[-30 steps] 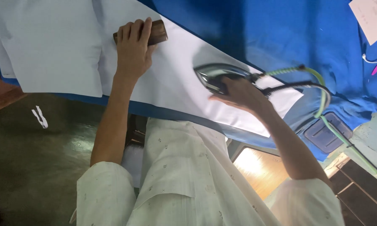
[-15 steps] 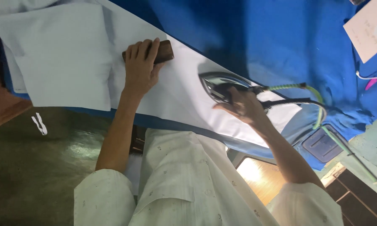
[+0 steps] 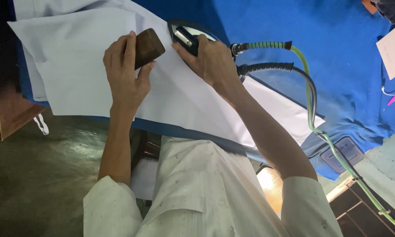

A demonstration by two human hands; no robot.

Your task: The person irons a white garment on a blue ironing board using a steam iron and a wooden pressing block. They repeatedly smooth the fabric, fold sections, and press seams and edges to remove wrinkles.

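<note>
A pale white-blue cloth [image 3: 74,74] lies spread over a blue-covered ironing table [image 3: 337,79]. My left hand [image 3: 127,74] grips a brown wooden block [image 3: 148,46] and presses it onto the cloth. My right hand [image 3: 212,61] is closed on the handle of a dark steam iron [image 3: 184,35], which rests on the cloth just right of the block. Two hoses, one green [image 3: 309,118] and one black [image 3: 267,66], run from the iron's back to the right.
A slip of white paper [image 3: 394,50] lies on the blue cover at far right. A wooden piece of furniture [image 3: 6,109] stands at the left edge. Dark floor [image 3: 39,184] lies below the table, and a wooden cabinet [image 3: 368,206] sits at the lower right.
My right hand has slid the iron up along the cloth to sit beside the wooden block. My left hand stays on the block. The view has shifted.
</note>
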